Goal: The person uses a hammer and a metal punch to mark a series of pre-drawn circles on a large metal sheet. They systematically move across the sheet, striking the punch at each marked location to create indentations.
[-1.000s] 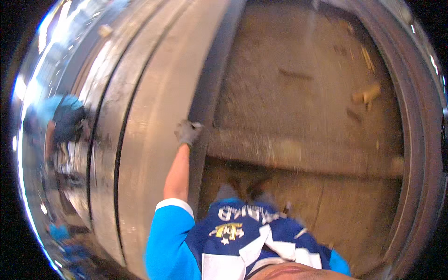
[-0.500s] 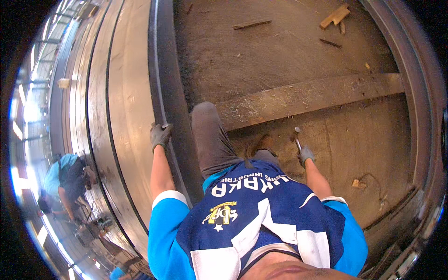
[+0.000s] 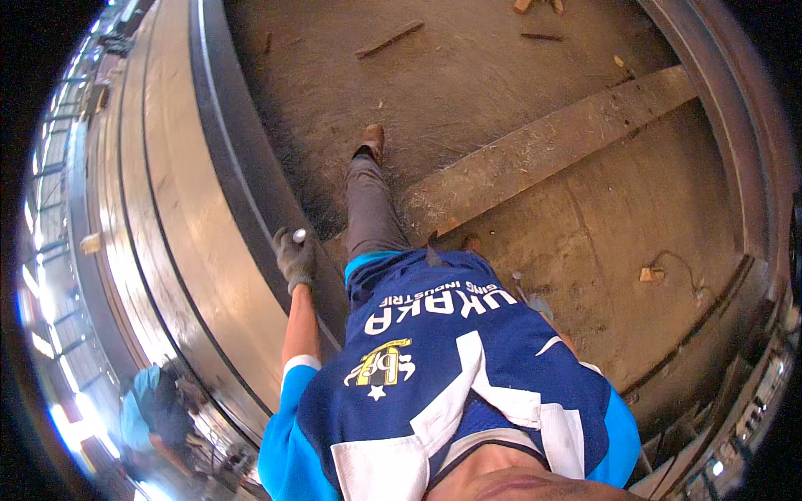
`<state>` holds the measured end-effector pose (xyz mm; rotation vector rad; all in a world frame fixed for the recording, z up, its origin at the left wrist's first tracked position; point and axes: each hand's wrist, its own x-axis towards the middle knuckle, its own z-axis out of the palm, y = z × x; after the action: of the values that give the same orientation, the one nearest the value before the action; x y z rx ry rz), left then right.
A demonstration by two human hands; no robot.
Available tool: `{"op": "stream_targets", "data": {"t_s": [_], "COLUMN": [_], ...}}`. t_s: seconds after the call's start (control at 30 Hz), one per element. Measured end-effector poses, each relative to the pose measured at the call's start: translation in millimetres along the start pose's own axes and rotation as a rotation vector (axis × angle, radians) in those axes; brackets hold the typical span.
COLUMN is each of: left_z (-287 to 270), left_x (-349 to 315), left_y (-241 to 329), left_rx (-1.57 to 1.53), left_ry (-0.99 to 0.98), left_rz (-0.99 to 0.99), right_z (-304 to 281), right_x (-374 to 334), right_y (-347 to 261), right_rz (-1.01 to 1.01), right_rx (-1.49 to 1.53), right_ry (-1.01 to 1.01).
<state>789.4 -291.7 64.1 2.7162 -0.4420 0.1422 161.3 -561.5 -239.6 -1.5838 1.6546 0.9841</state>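
Note:
My left hand (image 3: 295,260), in a grey work glove, is beside the dark edge of the long steel beam (image 3: 242,159) on my left. Its fingers are curled around a small thing with a bright, round, pale end (image 3: 299,235); the rest of it is hidden in the glove. My right hand (image 3: 540,306), also gloved, is low by my right side and partly covered by my shirt. It grips a hammer, of which only the small head (image 3: 516,275) shows clearly. One brown shoe (image 3: 373,140) is stretched forward, past the flat steel crosspiece (image 3: 535,159).
Wood scraps (image 3: 390,39) lie on the brown floor plate ahead, and a small wooden block (image 3: 652,274) lies to the right. A curved steel flange (image 3: 727,125) bounds the right side. Beyond the left beams, another person (image 3: 154,409) in blue bends over.
My leg has stepped forward beyond the crosspiece. The left hand has come off the beam's edge. My right hand and the hammer have drawn back toward my body, behind the shirt.

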Motion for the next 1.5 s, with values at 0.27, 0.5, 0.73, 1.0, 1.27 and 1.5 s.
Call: {"op": "stream_targets", "data": {"t_s": [0.27,0.5,0.73,1.0,1.27,1.5], "left_z": [133,153,116,113,105,108], "left_x": [154,155,151,212,285,322], "left_y": [67,75,12,-13,26,52], "left_rx": [-0.041,-0.070,0.097,0.119,0.098,-0.042], "left_ry": [-0.546,-0.728,-1.093,-1.039,-0.910,-0.916], "left_rz": [0.172,0.065,0.003,-0.087,0.074,-0.211], "right_z": [-149,-303,-376,-349,-238,-279], "right_x": [-244,-284,-275,-256,-232,-216], "right_y": [-21,-68,-163,-185,-236,-332], "right_rz": [0.202,-0.092,-0.469,0.035,0.147,0.059], "right_rx": [-0.114,-0.335,-0.011,0.232,-0.082,-0.140], "right_ry": [0.067,0.315,0.640,0.441,-0.105,-0.262]}}
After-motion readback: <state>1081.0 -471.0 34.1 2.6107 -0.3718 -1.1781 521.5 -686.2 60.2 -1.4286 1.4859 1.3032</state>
